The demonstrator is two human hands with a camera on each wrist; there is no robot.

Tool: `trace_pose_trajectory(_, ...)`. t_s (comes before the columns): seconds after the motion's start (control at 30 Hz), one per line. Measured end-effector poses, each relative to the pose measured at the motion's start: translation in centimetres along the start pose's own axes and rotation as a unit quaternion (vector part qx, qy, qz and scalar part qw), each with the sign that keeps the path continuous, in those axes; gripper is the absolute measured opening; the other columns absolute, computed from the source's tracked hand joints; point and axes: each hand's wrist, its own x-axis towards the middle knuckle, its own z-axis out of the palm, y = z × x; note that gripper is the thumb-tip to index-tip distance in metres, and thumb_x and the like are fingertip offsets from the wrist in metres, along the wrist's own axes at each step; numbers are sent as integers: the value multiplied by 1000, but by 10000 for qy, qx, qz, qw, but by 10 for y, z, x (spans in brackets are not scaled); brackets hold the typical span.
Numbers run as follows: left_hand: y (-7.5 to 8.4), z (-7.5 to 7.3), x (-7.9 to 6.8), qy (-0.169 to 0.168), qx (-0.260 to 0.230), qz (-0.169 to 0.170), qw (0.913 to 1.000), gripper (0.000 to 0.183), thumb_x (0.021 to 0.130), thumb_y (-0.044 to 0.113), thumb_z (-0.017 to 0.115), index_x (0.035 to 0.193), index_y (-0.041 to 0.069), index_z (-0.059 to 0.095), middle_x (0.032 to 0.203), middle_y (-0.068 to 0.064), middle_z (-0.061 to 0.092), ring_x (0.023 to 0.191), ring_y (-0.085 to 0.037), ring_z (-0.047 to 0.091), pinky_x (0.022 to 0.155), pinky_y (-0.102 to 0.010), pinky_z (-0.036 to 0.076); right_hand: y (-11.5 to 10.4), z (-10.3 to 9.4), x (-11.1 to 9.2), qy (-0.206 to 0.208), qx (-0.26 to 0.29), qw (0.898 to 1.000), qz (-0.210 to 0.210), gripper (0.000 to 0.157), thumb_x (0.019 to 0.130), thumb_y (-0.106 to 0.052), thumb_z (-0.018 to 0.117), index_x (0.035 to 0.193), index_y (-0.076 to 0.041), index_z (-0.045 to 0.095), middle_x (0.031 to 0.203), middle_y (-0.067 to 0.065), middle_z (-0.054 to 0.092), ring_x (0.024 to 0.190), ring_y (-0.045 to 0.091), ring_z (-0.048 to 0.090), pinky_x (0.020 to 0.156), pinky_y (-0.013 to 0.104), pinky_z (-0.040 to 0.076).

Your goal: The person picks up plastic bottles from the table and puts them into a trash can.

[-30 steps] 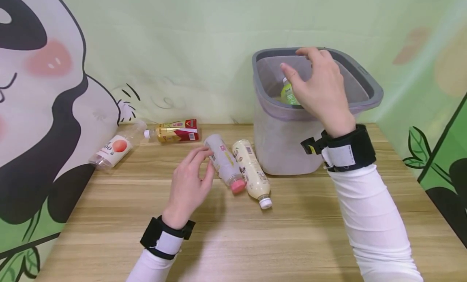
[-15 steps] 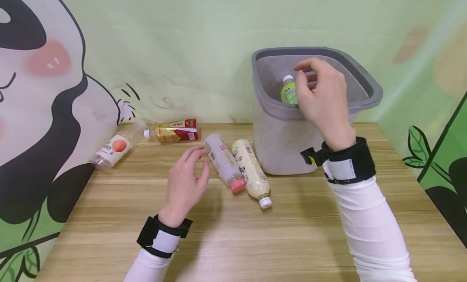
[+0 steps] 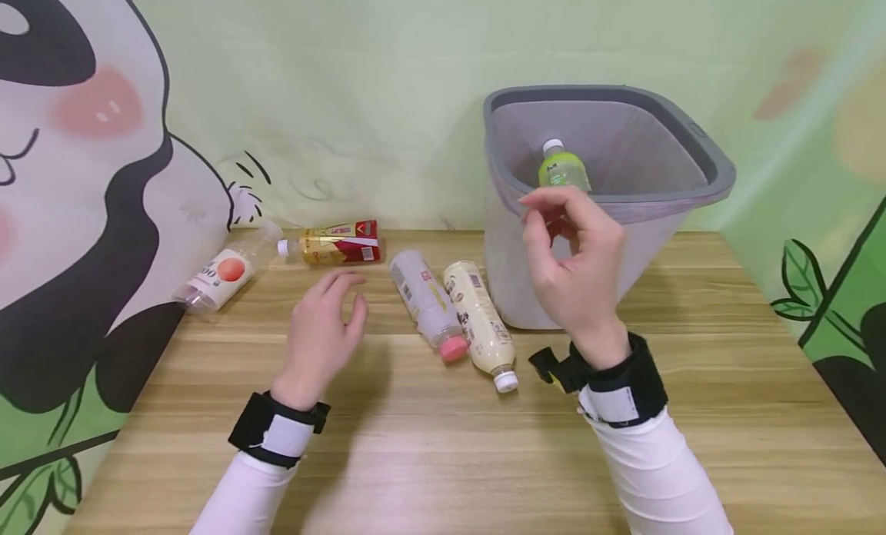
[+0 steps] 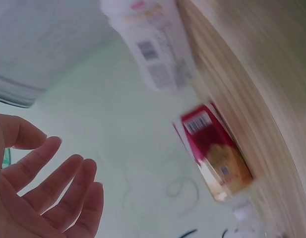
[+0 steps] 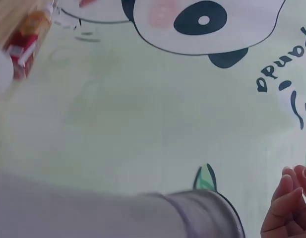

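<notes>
My left hand point(image 3: 319, 337) hovers over the table with loosely bent fingers, holding nothing, left of a whitish bottle with a pink cap point(image 3: 425, 304). My right hand point(image 3: 580, 262) is in front of the grey bin point(image 3: 508, 258), its fingers loosely curled with nothing between them. Inside the bin leans a green-labelled bottle with a white cap point(image 3: 562, 168), its lower part hidden by the rim and hand. A cream bottle point(image 3: 479, 320) lies against the pink-capped one. The left wrist view shows a red and yellow bottle point(image 4: 217, 153) beyond the left hand's fingertips.
Toward the back left, a clear bottle with a peach label point(image 3: 224, 275) lies beside the red and yellow bottle. Behind the wooden table point(image 3: 429, 458) hangs a pale green cloth point(image 3: 360, 97) with a panda print.
My right hand has drawn back from over the bin toward me, uncovering more of the green-labelled bottle. My left hand has moved left and toward me, away from the pink-capped bottle.
</notes>
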Motion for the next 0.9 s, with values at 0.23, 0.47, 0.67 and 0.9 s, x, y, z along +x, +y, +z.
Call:
trace_pose_trajectory(0.23, -31, -11, 4, -201, 409, -68, 9989, 23, 85, 8, 57, 104, 0, 65, 110, -19, 63, 98, -38, 58, 79, -54, 49, 8, 22, -39, 32, 916, 9903, 1040, 15, 85, 10, 50, 95, 9, 61, 84, 16, 62, 75, 27, 57, 62, 21, 49)
trace_pose_trajectory(0.47, -58, -19, 6, -409, 943, -296, 9943, 25, 84, 8, 57, 106, -1, 63, 112, -21, 60, 99, -42, 55, 78, -58, 46, 17, 43, -71, -30, 1307, 9730, 1901, 25, 84, 15, 49, 105, 8, 59, 100, 18, 62, 88, 27, 59, 73, 27, 54)
trace_pose_trajectory(0.67, -85, -24, 9, -461, 1351, -347, 9892, 34, 81, 9, 58, 113, -2, 60, 120, -25, 56, 102, -47, 52, 78, -61, 43, 15, 56, -85, -458, 1326, 9640, 2257, 33, 83, 17, 49, 115, 10, 56, 111, 19, 60, 99, 29, 59, 84, 33, 53)
trace_pose_trajectory(0.9, -117, -33, 15, -1029, 1615, -761, 9785, 47, 80, 11, 59, 125, -1, 51, 128, -28, 48, 115, -50, 41, 96, -64, 29, -6, 62, -80, -839, 1260, 9614, 2298, 37, 82, 16, 49, 118, 13, 52, 118, 26, 55, 107, 37, 56, 91, 46, 50)
